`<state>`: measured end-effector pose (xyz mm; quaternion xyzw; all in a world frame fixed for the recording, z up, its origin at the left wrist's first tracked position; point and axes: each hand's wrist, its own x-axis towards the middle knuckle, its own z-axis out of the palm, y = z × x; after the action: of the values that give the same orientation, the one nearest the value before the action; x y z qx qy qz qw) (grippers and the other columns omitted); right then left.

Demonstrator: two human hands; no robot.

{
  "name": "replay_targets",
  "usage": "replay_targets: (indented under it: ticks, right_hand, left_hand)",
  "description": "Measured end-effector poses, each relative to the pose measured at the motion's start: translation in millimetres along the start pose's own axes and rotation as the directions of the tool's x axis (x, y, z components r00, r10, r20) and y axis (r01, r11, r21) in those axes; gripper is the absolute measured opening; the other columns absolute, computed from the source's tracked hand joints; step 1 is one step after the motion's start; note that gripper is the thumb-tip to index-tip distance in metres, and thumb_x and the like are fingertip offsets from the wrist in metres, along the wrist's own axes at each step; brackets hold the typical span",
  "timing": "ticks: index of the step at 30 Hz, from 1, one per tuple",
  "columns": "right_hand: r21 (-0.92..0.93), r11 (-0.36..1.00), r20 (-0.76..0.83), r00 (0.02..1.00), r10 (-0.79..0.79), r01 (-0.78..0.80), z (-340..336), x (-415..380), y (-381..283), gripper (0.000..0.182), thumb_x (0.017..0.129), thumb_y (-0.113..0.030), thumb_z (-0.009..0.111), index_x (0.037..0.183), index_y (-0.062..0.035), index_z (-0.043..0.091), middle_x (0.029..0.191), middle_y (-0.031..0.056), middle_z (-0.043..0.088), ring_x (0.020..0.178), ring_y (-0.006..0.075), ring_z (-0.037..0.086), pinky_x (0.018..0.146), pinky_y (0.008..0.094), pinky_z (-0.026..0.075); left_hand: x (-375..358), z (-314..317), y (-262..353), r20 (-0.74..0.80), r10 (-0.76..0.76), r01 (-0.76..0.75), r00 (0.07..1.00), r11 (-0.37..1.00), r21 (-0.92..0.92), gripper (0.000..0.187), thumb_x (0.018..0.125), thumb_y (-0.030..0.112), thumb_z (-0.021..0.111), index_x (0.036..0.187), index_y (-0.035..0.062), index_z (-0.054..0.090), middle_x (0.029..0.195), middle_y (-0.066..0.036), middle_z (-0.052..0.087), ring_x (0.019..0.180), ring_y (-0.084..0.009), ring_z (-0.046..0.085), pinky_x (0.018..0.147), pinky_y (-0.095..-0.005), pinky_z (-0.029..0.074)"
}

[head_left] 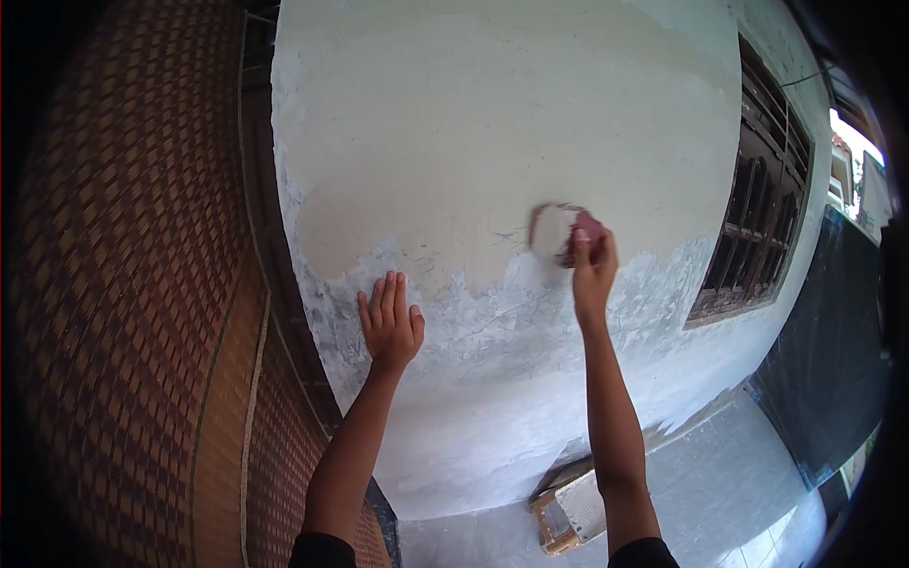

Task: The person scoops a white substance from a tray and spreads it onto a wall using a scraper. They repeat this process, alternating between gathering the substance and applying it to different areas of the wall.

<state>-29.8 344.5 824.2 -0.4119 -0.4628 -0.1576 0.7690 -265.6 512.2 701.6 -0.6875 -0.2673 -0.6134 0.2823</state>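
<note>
My left hand (pixel 390 320) lies flat against the wall (pixel 454 123), fingers stretched upward, on a patch where the pale coating is worn to bluish grey. Farther right and higher, my right hand (pixel 594 276) pinches a dark reddish-brown sheet of sandpaper (pixel 587 227) against the wall. Its left part looks whitish with a ragged brown edge and is blurred by motion. Both hands are near the uneven border between the cream upper coating and the patchy grey-white lower area.
A woven brown panel (pixel 133 227) stands close on the left. To the right are a dark wooden window (pixel 757 189) and a black sheet (pixel 824 350). On the grey floor (pixel 696 483), a small wooden-framed item with a white top (pixel 579 502) sits by the wall.
</note>
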Motion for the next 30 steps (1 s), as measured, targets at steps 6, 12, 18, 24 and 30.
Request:
replay_targets:
  ticks: [6, 12, 18, 24, 30]
  right_hand:
    - [-0.106, 0.994, -0.034, 0.999, -0.027, 0.024, 10.2, -2.6, 1.3, 0.020, 0.097, -0.018, 0.058, 0.108, -0.0018, 0.060, 0.089, 0.0073, 0.065, 0.084, 0.0123, 0.062, 0.070, 0.0286, 0.049]
    - [-0.100, 0.991, 0.165, 0.984, -0.070, 0.087, 22.2, -12.9, 2.3, 0.021, 0.100, -0.019, 0.056, 0.113, -0.0024, 0.057, 0.094, 0.0033, 0.062, 0.081, 0.0098, 0.058, 0.070, 0.0236, 0.048]
    - [-0.046, 0.999, -0.180, 0.983, -0.035, 0.027, -3.4, 7.1, 8.8, 0.022, 0.098, -0.017, 0.056, 0.112, -0.0007, 0.059, 0.099, 0.0100, 0.065, 0.092, 0.0159, 0.060, 0.080, 0.0294, 0.048]
    - [-0.296, 0.951, 0.056, 0.996, -0.075, 0.089, -7.0, -4.2, 22.0, 0.027, 0.097, -0.020, 0.058, 0.116, -0.0002, 0.057, 0.102, 0.0151, 0.065, 0.093, 0.0208, 0.061, 0.083, 0.0343, 0.049]
    - [-0.001, 1.000, -0.092, 0.995, -0.026, 0.026, -14.9, 0.2, 2.8, 0.022, 0.098, -0.018, 0.057, 0.112, -0.0002, 0.058, 0.099, 0.0084, 0.064, 0.085, 0.0145, 0.061, 0.077, 0.0279, 0.050]
  left_hand:
    - [-1.8, -0.5, 1.9, 0.011, -0.006, 0.006, 1.000, 1.000, 0.020, 0.051, 0.094, 0.024, 0.046, 0.140, 0.0038, 0.048, 0.145, -0.010, 0.045, 0.137, -0.0254, 0.037, 0.116, -0.0519, 0.023]
    - [-0.1, 1.5, 0.9, 0.001, -0.009, 0.009, 1.000, 1.000, 0.012, 0.051, 0.094, 0.025, 0.046, 0.141, 0.0036, 0.047, 0.145, -0.010, 0.045, 0.137, -0.0254, 0.036, 0.116, -0.0514, 0.022]
    - [-1.7, 1.8, 0.9, 0.008, -0.016, 0.016, 1.000, 1.000, 0.016, 0.052, 0.093, 0.025, 0.047, 0.141, 0.0033, 0.047, 0.145, -0.010, 0.045, 0.138, -0.0254, 0.036, 0.116, -0.0516, 0.022]
    - [-1.4, 0.1, 1.1, 0.016, -0.008, 0.008, 1.000, 1.000, 0.012, 0.052, 0.094, 0.025, 0.046, 0.141, 0.0034, 0.046, 0.145, -0.010, 0.044, 0.138, -0.0256, 0.036, 0.116, -0.0518, 0.021]
    - [-1.0, 0.6, 0.7, 0.013, -0.013, 0.013, 1.000, 1.000, 0.012, 0.052, 0.094, 0.024, 0.047, 0.142, 0.0030, 0.045, 0.145, -0.010, 0.044, 0.138, -0.0257, 0.035, 0.116, -0.0520, 0.021]
